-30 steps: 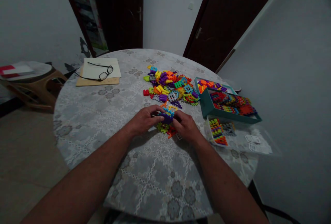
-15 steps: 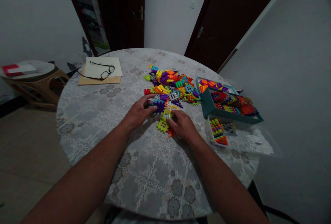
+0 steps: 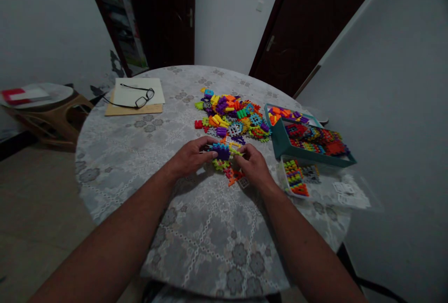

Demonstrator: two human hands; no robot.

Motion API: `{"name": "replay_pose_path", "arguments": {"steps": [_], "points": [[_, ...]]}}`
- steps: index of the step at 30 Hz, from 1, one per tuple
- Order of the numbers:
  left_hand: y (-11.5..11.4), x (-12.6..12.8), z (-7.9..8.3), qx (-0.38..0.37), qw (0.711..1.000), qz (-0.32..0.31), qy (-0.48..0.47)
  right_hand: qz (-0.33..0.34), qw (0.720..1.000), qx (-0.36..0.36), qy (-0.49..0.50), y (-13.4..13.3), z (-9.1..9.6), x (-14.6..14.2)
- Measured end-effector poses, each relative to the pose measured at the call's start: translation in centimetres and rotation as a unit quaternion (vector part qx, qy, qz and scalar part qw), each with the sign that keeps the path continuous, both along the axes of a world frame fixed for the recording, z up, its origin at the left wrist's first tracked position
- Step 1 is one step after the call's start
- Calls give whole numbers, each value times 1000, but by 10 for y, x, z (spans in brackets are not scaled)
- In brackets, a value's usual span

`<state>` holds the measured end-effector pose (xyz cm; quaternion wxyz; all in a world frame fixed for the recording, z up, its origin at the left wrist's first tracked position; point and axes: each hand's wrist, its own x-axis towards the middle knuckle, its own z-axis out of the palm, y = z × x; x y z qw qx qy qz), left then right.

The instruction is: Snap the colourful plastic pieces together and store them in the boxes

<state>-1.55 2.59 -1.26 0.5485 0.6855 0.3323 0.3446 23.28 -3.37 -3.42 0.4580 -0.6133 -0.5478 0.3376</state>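
Note:
My left hand [image 3: 194,156] is closed on a purple and light-blue block assembly [image 3: 221,152], thumb in front and fingers behind. From the other side my right hand [image 3: 252,163] pinches a yellow-green toothed block [image 3: 235,152], held edge to edge against the assembly. Whether the two are locked together I cannot tell. Under the hands lie a lime-green toothed plate [image 3: 220,166], an orange triangular piece [image 3: 235,178] and a white window piece [image 3: 244,182]. Just beyond them is a heap of mixed coloured blocks [image 3: 234,112].
A teal box [image 3: 315,151] full of blocks stands right of the heap. Beside it are a clear plastic tray [image 3: 285,184] and a bag of white pieces [image 3: 350,193]. Black glasses [image 3: 142,101] rest on papers [image 3: 157,89] at the left of the round table [image 3: 210,247].
My right hand has lifted the yellow-green block and turned it edge-on. My left hand has brought the purple assembly rightward, so the pieces now meet between my hands.

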Motion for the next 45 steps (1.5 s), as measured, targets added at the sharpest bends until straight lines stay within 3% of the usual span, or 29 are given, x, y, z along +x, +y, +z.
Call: {"name": "replay_pose_path", "arguments": {"steps": [3,6,15,22,25,28,31,34,40,43,45], "points": [[-4,1,4,-8,1000,-20,-19,-13,1000,20,11,-2,5,-2],[-6,3,6,-4,999,-23,-27,20,998,35,52,-3,8,-6],[-8,6,5,-10,999,-27,-43,102,975,-29,194,-5,10,-11],[-5,6,3,53,998,-12,-15,128,972,-19,198,-5,4,-8],[-3,4,2,38,999,-19,0,126,980,-9,152,-5,6,-7],[-1,1,3,26,999,22,5,120,992,40,-2,-8,9,-7],[1,-1,5,35,991,129,2,156,959,124,-201,-11,10,-8],[3,-2,5,28,979,202,-14,192,917,138,-323,-14,7,-14],[3,1,6,8,981,193,-33,166,902,112,-382,-13,3,-25],[2,2,6,14,983,179,-28,136,916,119,-359,-8,3,-18],[2,2,5,24,986,162,-20,82,936,118,-322,-4,3,-9]]}}
